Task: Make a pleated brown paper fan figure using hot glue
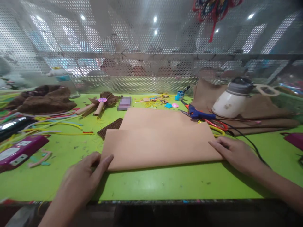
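Note:
A light tan sheet of paper (158, 145) lies folded over on the green table (151, 186), its fold along the near edge and its back layer showing behind the front one. My left hand (82, 176) pinches the near left corner between thumb and fingers. At the near right corner, my right hand (234, 153) grips the paper, thumb on top and the other fingers partly hidden. Just behind the sheet's right side are blue-handled scissors (201, 114). A dark brown corrugated piece (110, 127) touches or lies close to its left side.
A white bottle (230, 101) stands at the right by brown paper (262, 105). Pipe cleaners (63, 126) and a purple glue gun (26, 151) lie left. Behind are a brown paper craft (102, 101) and yellow shreds (156, 100). A black cable (251, 143) runs near my right hand.

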`<control>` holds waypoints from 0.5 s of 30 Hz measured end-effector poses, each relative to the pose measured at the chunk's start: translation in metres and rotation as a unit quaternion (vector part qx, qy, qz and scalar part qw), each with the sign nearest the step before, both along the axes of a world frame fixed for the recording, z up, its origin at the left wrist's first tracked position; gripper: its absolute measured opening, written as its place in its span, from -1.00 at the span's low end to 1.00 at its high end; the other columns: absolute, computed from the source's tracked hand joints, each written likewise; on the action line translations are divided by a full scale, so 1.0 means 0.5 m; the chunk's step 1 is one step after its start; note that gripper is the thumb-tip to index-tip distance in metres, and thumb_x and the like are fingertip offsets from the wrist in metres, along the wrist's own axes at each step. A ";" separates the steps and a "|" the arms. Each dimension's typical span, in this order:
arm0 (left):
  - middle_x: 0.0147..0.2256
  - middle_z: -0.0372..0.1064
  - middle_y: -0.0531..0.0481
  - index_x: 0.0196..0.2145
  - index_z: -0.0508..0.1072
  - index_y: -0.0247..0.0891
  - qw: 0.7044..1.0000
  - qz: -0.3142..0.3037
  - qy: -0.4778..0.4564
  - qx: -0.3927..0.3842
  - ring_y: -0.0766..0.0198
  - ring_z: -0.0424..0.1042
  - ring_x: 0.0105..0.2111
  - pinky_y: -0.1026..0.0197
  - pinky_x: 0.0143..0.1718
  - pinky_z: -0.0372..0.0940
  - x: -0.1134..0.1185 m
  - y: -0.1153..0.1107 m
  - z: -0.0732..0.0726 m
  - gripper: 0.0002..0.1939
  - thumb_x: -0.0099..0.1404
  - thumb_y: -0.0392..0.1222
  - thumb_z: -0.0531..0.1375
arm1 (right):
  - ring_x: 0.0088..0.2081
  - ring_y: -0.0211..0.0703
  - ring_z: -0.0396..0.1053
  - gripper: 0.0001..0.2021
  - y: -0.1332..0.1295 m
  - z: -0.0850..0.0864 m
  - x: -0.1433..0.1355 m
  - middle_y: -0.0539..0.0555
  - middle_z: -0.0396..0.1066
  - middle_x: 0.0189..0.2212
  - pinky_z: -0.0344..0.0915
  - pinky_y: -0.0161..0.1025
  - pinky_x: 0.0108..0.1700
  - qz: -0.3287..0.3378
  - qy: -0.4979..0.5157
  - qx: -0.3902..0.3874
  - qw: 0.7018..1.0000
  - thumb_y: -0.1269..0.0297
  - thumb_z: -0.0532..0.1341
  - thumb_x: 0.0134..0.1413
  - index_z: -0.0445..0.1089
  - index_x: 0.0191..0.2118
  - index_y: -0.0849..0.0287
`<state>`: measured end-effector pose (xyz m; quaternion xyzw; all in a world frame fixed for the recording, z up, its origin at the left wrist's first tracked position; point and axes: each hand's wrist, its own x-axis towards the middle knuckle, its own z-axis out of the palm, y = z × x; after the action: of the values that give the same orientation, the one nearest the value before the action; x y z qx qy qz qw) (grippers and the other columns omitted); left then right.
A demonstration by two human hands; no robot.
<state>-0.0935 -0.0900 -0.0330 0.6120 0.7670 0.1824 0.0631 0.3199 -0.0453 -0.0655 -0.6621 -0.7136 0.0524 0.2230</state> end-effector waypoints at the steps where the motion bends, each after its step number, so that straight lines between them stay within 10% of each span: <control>1: -0.69 0.17 0.12 -0.62 0.21 -0.20 1.000 -0.005 0.017 -0.006 0.29 0.23 -0.64 0.29 -0.53 0.02 -0.001 0.004 -0.001 -0.58 0.15 0.19 0.00 | -0.58 -0.21 0.23 -0.61 0.003 0.004 -0.004 -0.04 0.26 -0.68 0.05 -0.29 -0.49 0.000 -0.005 -0.005 1.000 0.00 0.03 0.09 0.18 -0.62 0.14; 9: -0.70 0.08 0.13 -0.63 0.11 -0.21 1.000 -0.021 0.009 0.011 0.31 0.18 -0.63 0.27 -0.55 -0.06 -0.014 0.026 -0.021 -0.55 0.17 0.19 -0.02 | -0.56 -0.20 0.22 -0.59 0.014 0.015 -0.003 -0.03 0.26 -0.68 0.03 -0.31 -0.51 0.011 0.005 -0.031 0.999 -0.04 0.03 0.05 0.19 -0.64 0.15; 15: -0.65 0.07 0.14 -0.60 0.17 -0.22 0.988 -0.044 -0.105 0.108 0.33 0.15 -0.59 0.28 -0.52 0.02 -0.007 0.019 -0.005 -0.61 0.19 0.12 0.01 | -0.48 -0.18 0.29 -0.67 0.002 0.039 0.029 0.04 0.41 -0.50 0.19 -0.31 -0.50 0.040 0.231 -0.067 0.970 -0.03 0.10 0.04 0.37 -0.45 0.14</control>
<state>-0.0970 -0.0802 -0.0355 0.6260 0.7039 0.3246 0.0853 0.3347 -0.0442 -0.0460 -0.6164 -0.6636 0.2606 0.3343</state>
